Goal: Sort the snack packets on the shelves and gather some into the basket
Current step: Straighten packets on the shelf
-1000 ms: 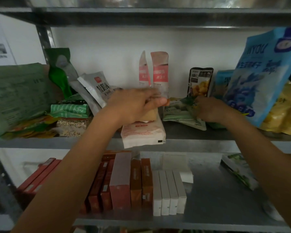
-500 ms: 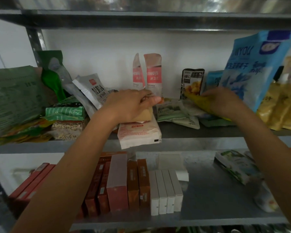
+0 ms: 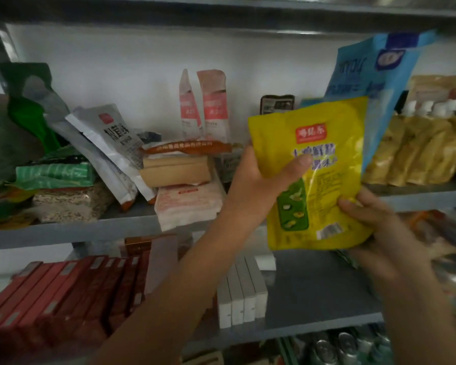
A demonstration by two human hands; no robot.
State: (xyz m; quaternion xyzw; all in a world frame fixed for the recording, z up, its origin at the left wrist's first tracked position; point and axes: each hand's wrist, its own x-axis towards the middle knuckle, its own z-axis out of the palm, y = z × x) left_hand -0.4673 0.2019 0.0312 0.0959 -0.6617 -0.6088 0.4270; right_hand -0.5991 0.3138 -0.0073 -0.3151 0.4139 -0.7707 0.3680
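A yellow snack packet (image 3: 324, 185) with a red label is held upright in front of the upper shelf (image 3: 71, 230). My left hand (image 3: 261, 180) grips its left edge, thumb across the front. My right hand (image 3: 379, 233) holds its lower right corner from below. Behind it leans a big blue bag (image 3: 374, 72). On the shelf to the left lie a tan box (image 3: 177, 171) on a white and pink packet (image 3: 187, 204), with an orange packet (image 3: 190, 147) on top. No basket is in view.
Two pink sachets (image 3: 203, 101) stand against the back wall. Grey and green packets (image 3: 108, 138) lean at the left, gold pouches (image 3: 421, 151) stand at the right. The lower shelf (image 3: 313, 293) holds red boxes (image 3: 63, 288) and white boxes (image 3: 240, 293). Cans (image 3: 348, 346) show below.
My right hand pulled the yellow packet out from under the blue bag and raised it. My left hand left the tan box and took hold of the packet's left edge.
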